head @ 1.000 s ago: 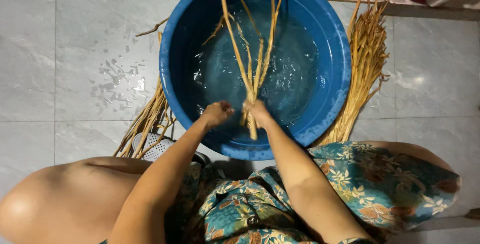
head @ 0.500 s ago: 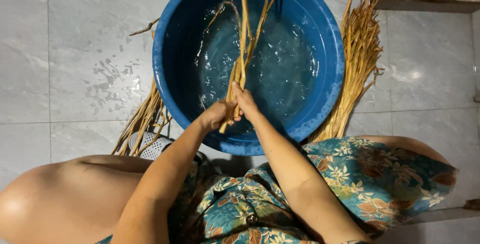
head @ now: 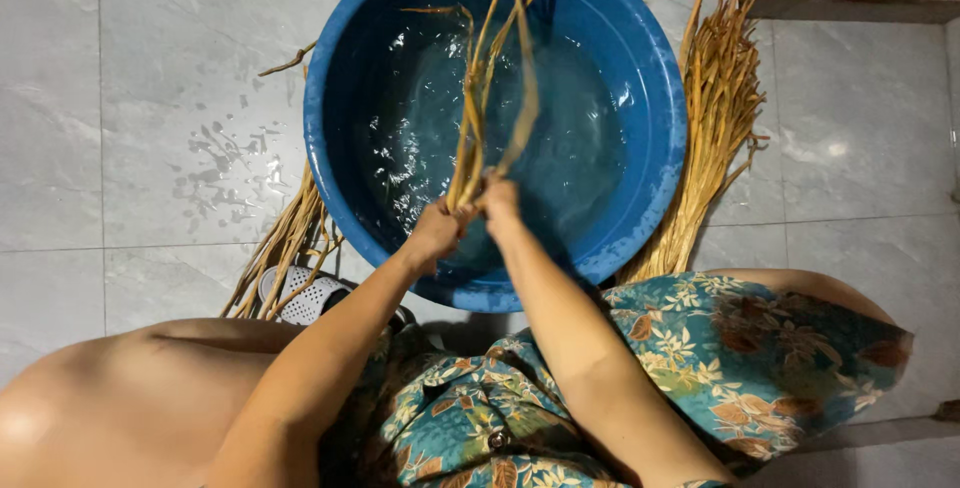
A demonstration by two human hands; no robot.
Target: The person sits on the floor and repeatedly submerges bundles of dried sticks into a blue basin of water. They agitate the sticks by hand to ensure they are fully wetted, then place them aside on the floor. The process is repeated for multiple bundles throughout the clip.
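Both hands, left hand [head: 432, 236] and right hand [head: 497, 200], pinch wet straw stalks [head: 478, 118] over the blue basin [head: 650, 108] near edge; rinsing step, needing firm grip.

The left hand [head: 432, 236] and the right hand [head: 497, 198] are closed together around a few long wet straw stalks [head: 478, 118] over a blue basin [head: 660, 148] of water. More straw bundles [head: 715, 118] lie on the grey tiled floor [head: 150, 148] beside it.
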